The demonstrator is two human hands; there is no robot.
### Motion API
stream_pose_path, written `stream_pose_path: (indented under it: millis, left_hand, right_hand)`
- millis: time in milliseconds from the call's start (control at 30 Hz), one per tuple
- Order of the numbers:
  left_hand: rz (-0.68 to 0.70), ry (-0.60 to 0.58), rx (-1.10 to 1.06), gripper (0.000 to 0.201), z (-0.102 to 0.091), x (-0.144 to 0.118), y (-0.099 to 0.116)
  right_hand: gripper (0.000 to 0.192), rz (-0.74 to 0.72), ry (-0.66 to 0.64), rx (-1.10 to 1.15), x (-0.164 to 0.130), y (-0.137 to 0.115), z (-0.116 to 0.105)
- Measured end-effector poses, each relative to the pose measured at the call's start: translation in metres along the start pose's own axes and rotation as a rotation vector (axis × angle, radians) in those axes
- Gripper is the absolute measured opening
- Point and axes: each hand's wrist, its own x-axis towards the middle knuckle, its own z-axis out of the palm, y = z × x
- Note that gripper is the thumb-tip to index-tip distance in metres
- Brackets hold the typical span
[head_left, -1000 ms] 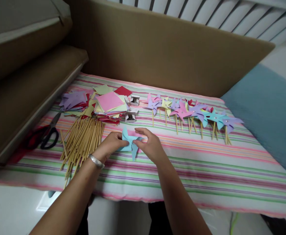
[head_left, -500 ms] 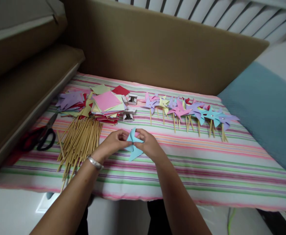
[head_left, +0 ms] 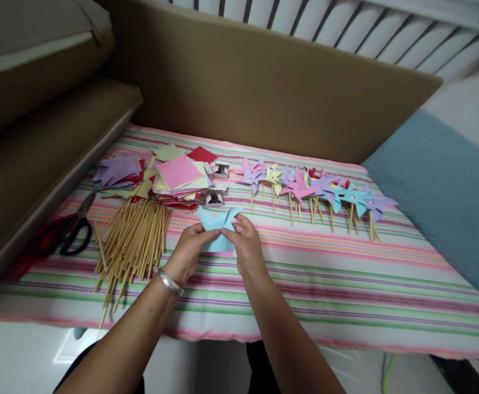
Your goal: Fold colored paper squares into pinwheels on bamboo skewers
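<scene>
Between my two hands is a light blue paper pinwheel, its blades curled, held just above the striped cloth. My left hand pinches its left side, thumb pressed near the middle. My right hand grips the right side, its thumb meeting the other at the centre. The fingers behind the paper are mostly hidden. Left of my hands lies a heap of thin wooden sticks. Just beyond the pinwheel stands a small open box with tiny dark pieces inside.
Stacked coloured paper squares and cut paper pieces lie at the back left. Black-handled scissors rest at far left. Several finished pinwheels on sticks line the back right. A brown padded board rises behind the striped cloth.
Both hands have turned the blue pinwheel so more of its broad surface faces me. My thumbs now press together at its middle, and the view has shifted slightly.
</scene>
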Motion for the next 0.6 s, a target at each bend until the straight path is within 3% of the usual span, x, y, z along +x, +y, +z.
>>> stream_pose_path:
  millis: [200, 333, 400, 533, 600]
  left_hand:
    - [0.008, 0.066, 0.025, 0.019, -0.004, 0.003, 0.003]
    - [-0.001, 0.141, 0.032, 0.020, -0.013, 0.007, 0.011]
    - [0.018, 0.169, 0.025, 0.021, -0.019, 0.009, 0.017]
    - [0.023, 0.222, 0.023, 0.021, -0.028, 0.010, 0.029]
    - [0.016, 0.233, 0.030, 0.022, -0.030, 0.009, 0.032]
  right_hand:
    - [0.033, 0.006, -0.066, -0.037, -0.001, 0.001, 0.001]
    - [0.049, 0.026, -0.059, -0.163, -0.001, 0.000, -0.003]
    - [0.047, -0.044, -0.049, -0.247, -0.003, -0.001, -0.004]
    - [0.024, -0.298, -0.025, -0.449, -0.011, -0.003, -0.004]
    - [0.019, -0.330, -0.058, -0.485, -0.013, -0.001, -0.002]
